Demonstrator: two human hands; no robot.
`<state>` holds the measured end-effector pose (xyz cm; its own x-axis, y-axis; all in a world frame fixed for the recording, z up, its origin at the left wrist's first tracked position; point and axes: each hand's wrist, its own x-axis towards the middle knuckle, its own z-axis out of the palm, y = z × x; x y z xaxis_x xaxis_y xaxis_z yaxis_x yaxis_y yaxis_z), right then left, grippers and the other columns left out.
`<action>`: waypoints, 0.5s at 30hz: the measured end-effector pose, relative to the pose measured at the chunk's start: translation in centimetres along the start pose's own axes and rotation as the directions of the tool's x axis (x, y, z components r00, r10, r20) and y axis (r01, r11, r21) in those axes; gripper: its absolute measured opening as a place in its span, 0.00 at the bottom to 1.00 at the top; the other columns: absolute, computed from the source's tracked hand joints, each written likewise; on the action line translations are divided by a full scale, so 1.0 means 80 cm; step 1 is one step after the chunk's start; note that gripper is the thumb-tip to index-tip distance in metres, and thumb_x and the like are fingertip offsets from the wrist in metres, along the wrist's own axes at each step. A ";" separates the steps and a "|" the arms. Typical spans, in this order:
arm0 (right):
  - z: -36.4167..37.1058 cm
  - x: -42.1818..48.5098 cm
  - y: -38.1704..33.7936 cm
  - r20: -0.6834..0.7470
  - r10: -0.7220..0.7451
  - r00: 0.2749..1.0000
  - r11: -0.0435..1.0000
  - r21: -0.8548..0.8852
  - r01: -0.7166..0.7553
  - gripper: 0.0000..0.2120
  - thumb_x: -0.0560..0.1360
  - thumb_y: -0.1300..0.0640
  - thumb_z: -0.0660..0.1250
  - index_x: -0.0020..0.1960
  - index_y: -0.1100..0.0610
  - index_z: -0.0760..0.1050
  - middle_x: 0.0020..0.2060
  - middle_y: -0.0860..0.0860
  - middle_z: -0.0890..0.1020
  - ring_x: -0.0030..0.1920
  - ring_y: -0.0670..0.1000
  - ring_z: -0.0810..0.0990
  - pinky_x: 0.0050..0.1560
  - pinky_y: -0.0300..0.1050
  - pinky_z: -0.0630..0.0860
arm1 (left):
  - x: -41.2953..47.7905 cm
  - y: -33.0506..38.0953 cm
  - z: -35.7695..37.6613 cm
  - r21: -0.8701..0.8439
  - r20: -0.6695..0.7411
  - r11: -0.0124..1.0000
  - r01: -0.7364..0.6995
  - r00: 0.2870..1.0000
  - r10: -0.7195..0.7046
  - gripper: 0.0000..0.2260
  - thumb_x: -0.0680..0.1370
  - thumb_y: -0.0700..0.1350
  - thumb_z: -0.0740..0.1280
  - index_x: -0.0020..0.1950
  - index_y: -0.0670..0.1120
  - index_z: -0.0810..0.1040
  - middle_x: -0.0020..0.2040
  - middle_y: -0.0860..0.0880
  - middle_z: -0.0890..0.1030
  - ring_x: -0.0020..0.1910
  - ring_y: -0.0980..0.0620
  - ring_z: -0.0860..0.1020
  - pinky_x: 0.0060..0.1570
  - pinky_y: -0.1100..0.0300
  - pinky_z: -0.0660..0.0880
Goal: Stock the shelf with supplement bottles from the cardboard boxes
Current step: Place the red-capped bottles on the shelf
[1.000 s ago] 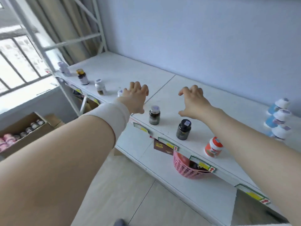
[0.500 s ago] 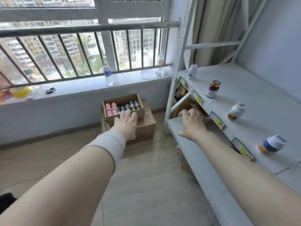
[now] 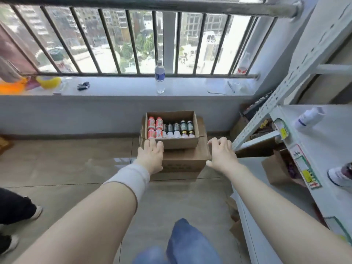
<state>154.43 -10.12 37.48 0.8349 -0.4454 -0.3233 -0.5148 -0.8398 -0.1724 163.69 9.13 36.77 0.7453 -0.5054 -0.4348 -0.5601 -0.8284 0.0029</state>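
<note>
An open cardboard box (image 3: 179,142) sits on a larger shut box (image 3: 186,161) on the floor under the window. It holds several supplement bottles: red-labelled ones (image 3: 154,127) at the left, dark and white-capped ones (image 3: 179,128) to the right. My left hand (image 3: 151,156), a white band on its wrist, reaches out empty with fingers spread, just short of the box's near left corner. My right hand (image 3: 222,154) is empty too, fingers loosely curled, near the right side of the boxes. The white shelf (image 3: 312,149) at the right carries a white bottle (image 3: 309,117) and another (image 3: 341,174).
A water bottle (image 3: 159,77) stands on the windowsill (image 3: 123,88) below the barred window. More cardboard boxes (image 3: 276,168) are tucked under the shelf. Another person's dark-trousered leg and shoe (image 3: 17,208) are at the left edge. My own blue-clad knee (image 3: 188,242) shows at the bottom.
My view has swung left from the shelf to the boxes under the window. Both empty hands have come off the shelf and moved toward the open box, which is now centred and closer.
</note>
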 end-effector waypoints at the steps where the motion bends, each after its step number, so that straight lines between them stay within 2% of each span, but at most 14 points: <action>1: -0.004 0.024 -0.003 0.012 -0.012 1.000 1.000 -0.009 0.012 0.28 0.69 0.53 0.71 0.64 0.54 0.62 0.63 0.57 0.63 0.65 0.57 0.62 0.61 0.52 0.71 | 0.020 -0.005 -0.005 -0.014 0.001 1.000 0.017 1.000 -0.017 0.26 0.73 0.48 0.67 0.67 0.44 0.60 0.65 0.43 0.63 0.64 0.42 0.62 0.60 0.49 0.68; 5: -0.007 0.114 -0.027 0.079 -0.053 0.995 0.998 -0.042 0.056 0.29 0.69 0.53 0.70 0.65 0.56 0.61 0.62 0.57 0.63 0.65 0.58 0.61 0.59 0.53 0.71 | 0.092 -0.026 -0.014 -0.097 0.045 0.992 0.076 0.996 -0.072 0.26 0.74 0.47 0.67 0.68 0.44 0.60 0.65 0.42 0.62 0.65 0.42 0.62 0.63 0.48 0.67; 9: 0.005 0.197 -0.059 0.154 -0.093 0.984 0.994 -0.047 0.102 0.27 0.70 0.53 0.69 0.65 0.56 0.61 0.62 0.57 0.63 0.64 0.58 0.62 0.57 0.52 0.72 | 0.165 -0.052 -0.010 -0.101 0.106 0.989 0.112 0.989 -0.101 0.26 0.74 0.46 0.65 0.68 0.43 0.60 0.65 0.42 0.63 0.65 0.43 0.62 0.63 0.50 0.68; 12: 0.016 0.252 -0.077 0.197 -0.084 0.977 0.995 -0.028 0.091 0.27 0.70 0.53 0.70 0.63 0.56 0.62 0.61 0.56 0.64 0.64 0.57 0.62 0.55 0.51 0.72 | 0.224 -0.074 -0.010 -0.101 0.120 0.988 0.116 0.987 -0.104 0.28 0.75 0.47 0.64 0.71 0.41 0.57 0.67 0.41 0.62 0.66 0.42 0.62 0.63 0.49 0.68; 15: 0.036 0.310 -0.091 0.252 -0.028 0.967 0.999 -0.025 0.035 0.29 0.70 0.53 0.70 0.66 0.56 0.61 0.63 0.57 0.64 0.66 0.58 0.61 0.56 0.51 0.72 | 0.288 -0.094 -0.005 -0.139 0.180 0.985 0.100 0.981 -0.074 0.30 0.75 0.48 0.66 0.71 0.41 0.55 0.68 0.41 0.61 0.67 0.42 0.62 0.64 0.48 0.67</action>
<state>178.31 -14.16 28.05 0.7730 -0.3294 -0.5422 -0.4800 -0.8625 -0.1602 185.24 3.63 27.11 0.7073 -0.3908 -0.5890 -0.4269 -0.9003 0.0847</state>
